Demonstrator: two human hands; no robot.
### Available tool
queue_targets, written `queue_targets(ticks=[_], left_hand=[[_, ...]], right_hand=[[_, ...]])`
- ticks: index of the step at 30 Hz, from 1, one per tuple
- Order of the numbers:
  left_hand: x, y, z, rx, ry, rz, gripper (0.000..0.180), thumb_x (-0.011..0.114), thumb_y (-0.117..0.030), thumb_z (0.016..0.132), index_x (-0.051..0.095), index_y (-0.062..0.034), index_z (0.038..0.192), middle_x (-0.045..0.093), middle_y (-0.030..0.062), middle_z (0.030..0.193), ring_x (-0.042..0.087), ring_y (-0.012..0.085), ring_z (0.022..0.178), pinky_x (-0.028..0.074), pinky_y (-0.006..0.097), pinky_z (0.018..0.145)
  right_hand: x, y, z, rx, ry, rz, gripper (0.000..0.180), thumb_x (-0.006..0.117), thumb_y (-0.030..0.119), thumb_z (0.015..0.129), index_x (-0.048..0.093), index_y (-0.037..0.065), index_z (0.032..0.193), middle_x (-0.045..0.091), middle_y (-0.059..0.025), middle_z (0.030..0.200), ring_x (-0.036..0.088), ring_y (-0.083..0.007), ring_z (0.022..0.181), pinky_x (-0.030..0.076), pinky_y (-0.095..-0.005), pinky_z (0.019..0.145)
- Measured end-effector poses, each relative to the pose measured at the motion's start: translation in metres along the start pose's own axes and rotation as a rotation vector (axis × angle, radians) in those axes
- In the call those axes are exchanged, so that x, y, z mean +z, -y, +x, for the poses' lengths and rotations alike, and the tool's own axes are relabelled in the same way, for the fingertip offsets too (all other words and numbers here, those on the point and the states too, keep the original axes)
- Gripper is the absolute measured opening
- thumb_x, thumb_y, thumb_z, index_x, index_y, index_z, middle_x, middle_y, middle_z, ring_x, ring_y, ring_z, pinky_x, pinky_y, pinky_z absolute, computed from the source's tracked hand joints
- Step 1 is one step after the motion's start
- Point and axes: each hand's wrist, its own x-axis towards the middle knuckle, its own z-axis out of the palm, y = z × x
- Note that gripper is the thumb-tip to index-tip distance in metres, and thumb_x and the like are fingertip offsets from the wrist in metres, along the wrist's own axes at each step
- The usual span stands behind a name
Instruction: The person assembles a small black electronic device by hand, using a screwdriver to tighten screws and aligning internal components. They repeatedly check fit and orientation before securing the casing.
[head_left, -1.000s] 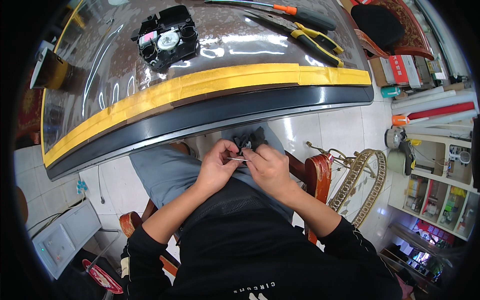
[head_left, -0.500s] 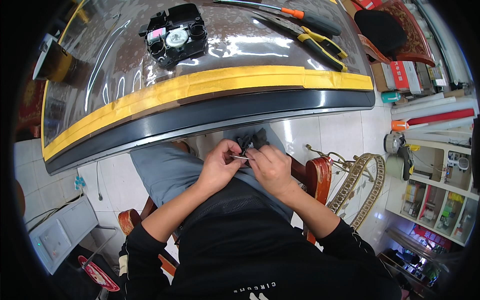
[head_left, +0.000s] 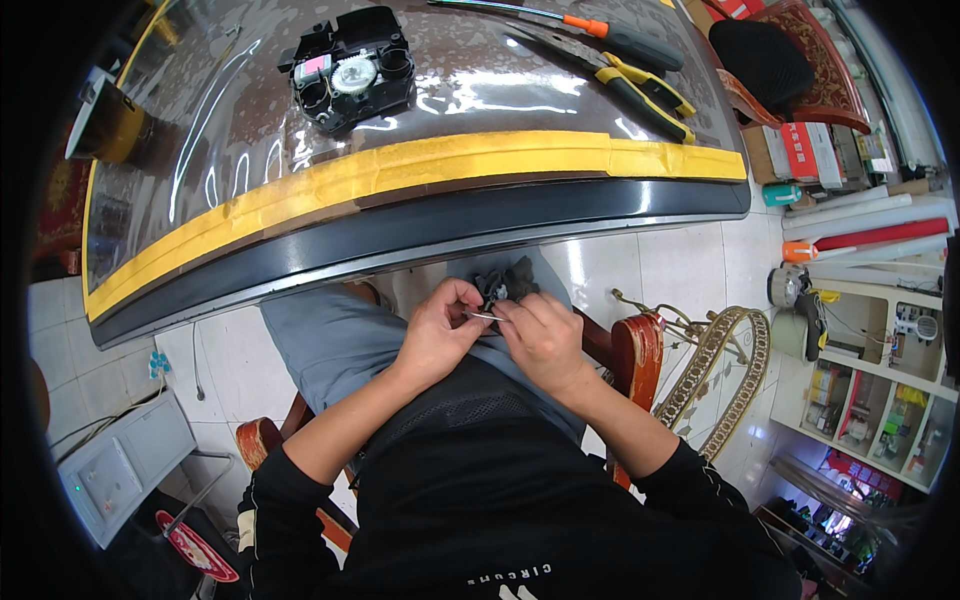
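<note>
Silvery rod runs crosswise, right end tilted slightly toward the shirt, 2 hands pinching it.

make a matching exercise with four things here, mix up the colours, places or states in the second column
Things:
1. thin silvery piece
2. pliers
3. screwdriver
4. black housing

Descriptions:
A. orange and dark grey handle
B. shows a white gear
C. between the left hand and right hand
D. yellow and black handles

Pairs: 1-C, 2-D, 3-A, 4-B
</note>
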Motion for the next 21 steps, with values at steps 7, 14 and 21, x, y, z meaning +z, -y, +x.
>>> queue_targets(ticks=[7,14,21], left_hand=[[0.0,0.004,0.002,0.007,-0.001,-0.05,0.024,0.066,0.012,0.091,0.055,-0.0001,0.109,0.063,0.0049,0.098,0.07,0.0122,0.093,0.062,0.03,0.081],[0.0,0.005,0.002,0.012,0.005,-0.073,0.024,0.065,0.011,0.092,0.055,0.0001,0.111,0.062,0.0049,0.099,0.07,0.0125,0.093,0.063,0.03,0.083],[0.001,-0.006,-0.004,0.134,-0.119,0.328,0.021,0.072,0.0,0.093,0.069,0.0001,0.114,0.072,0.0088,0.097,0.073,0.0153,0.086,0.059,0.031,0.077]], right_hand=[[0.0,0.001,0.0,-0.003,0.027,0.008,0.028,0.081,0.004,0.072,0.079,0.007,0.1,0.062,-0.0046,0.078,0.064,-0.0259,0.072,0.054,-0.0386,0.059],[0.003,0.004,-0.004,0.089,0.012,0.057,0.022,0.081,0.006,0.076,0.079,0.006,0.098,0.065,-0.0071,0.08,0.067,-0.0293,0.075,0.055,-0.0418,0.062],[-0.001,0.025,-0.002,0.329,0.112,0.051,0.025,0.074,0.013,0.086,0.078,0.001,0.108,0.072,-0.0156,0.086,0.071,-0.0364,0.079,0.058,-0.0474,0.068]])
